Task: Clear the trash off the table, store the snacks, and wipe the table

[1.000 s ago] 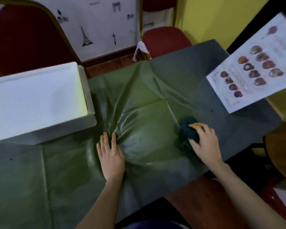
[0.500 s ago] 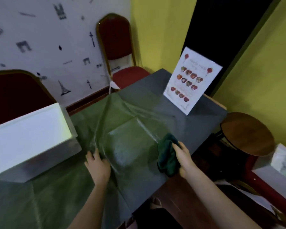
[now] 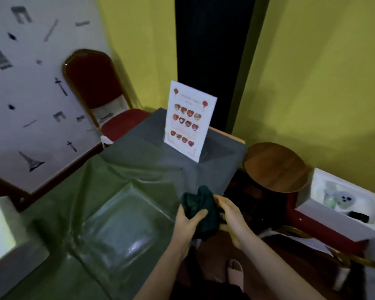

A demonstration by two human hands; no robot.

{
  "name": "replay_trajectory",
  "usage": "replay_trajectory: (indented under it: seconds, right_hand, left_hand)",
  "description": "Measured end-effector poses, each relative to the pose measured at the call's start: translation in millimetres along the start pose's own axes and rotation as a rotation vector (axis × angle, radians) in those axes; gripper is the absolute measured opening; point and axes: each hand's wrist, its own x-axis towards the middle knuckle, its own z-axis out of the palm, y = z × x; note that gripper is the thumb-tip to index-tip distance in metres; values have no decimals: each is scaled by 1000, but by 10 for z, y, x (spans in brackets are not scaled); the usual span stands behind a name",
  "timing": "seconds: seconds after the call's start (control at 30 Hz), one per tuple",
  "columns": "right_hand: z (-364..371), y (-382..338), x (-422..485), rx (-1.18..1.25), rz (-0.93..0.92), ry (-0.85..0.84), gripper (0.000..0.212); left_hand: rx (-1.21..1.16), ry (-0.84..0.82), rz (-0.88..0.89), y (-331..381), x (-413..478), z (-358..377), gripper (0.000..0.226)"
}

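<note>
A dark green cloth (image 3: 200, 210) is bunched up just past the table's near right edge, lifted off the surface. My left hand (image 3: 187, 221) grips its left side and my right hand (image 3: 231, 215) holds its right side. The table (image 3: 217, 156) is covered with a shiny, creased green sheet (image 3: 108, 215). A white open box (image 3: 342, 221) with a few small items inside stands low on the right, on a red seat.
A white menu card (image 3: 187, 120) stands upright at the table's far end. A large white box (image 3: 0, 234) sits at the left edge. A red chair (image 3: 100, 94) stands behind the table. A round wooden stool (image 3: 275, 167) is on the right.
My right hand lifted the cloth off the table toward the right edge. My left hand left the sheet and took hold of the cloth. The view swung right and up.
</note>
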Motion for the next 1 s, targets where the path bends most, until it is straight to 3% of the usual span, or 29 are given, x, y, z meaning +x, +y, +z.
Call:
replay_trajectory:
  seconds: [0.07,0.13,0.23,0.33,0.5,0.73,0.83,0.9,0.97,1.0]
  right_hand:
    - [-379,-2,154,-164,-102,47,20]
    - [-797,-28,333,-180,-88,150,26]
    - [-1353,-127,613,41,194,152,54]
    - [-1808,-140,896,283,347,-15,50]
    - [-2415,-323,1294,366,316,145,29]
    - [-3143,-832,1881,370,156,269,31]
    - [-3372,-932,2071,166,73,275,52]
    - [-3506,-875,2164,-228,65,259,64]
    - [-3570,-776,2174,-624,19,347,55]
    - [-3568,-724,2157,-726,-43,413,45]
  left_hand:
    - [-43,9,-74,-23,184,162,40]
    - [-37,-9,-163,-49,360,388,41]
    - [-30,-78,-249,-46,612,828,43]
    - [-46,-127,-355,-54,897,1352,36]
    - [31,-150,-438,-159,1441,2190,31]
    - [49,-206,-350,-121,2240,3122,36]
    - [177,-115,-262,-129,2534,3294,28]
    - [440,-45,-168,-195,2690,3199,19]
    - [654,-79,-86,-240,2712,3025,12]
    - [708,-105,-58,-264,2669,2916,19]
